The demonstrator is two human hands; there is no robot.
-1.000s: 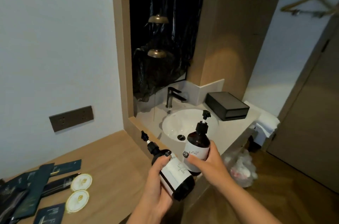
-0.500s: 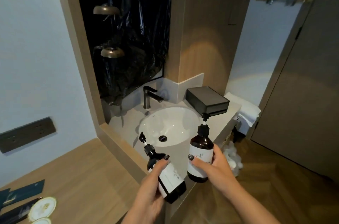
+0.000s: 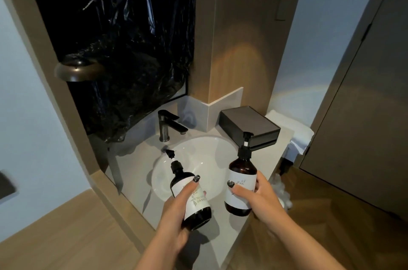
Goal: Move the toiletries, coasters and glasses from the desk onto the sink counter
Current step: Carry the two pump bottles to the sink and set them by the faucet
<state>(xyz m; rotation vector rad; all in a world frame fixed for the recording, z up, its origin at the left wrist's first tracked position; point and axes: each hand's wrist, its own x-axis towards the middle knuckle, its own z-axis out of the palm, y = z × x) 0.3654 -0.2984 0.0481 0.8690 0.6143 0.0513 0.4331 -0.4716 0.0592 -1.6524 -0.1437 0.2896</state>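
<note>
My left hand (image 3: 176, 216) grips a dark pump bottle (image 3: 196, 212) with a white label, tilted with its nozzle pointing up and left over the basin. My right hand (image 3: 262, 198) holds a second dark pump bottle (image 3: 241, 169) upright above the front right of the sink counter (image 3: 223, 227). Both bottles hang in the air, apart from each other. The wooden desk (image 3: 66, 232) shows at lower left; the coasters and packets on it are out of frame.
A white basin (image 3: 205, 154) sits in the grey counter with a black tap (image 3: 169, 124) behind it. A black box (image 3: 249, 124) stands at the counter's back right, white towels (image 3: 293, 130) beyond it. A dark door is on the right.
The view has swung right and closer to the sink, so the coasters and packets have left the frame. Both bottles have moved forward over the counter; the right one is higher.
</note>
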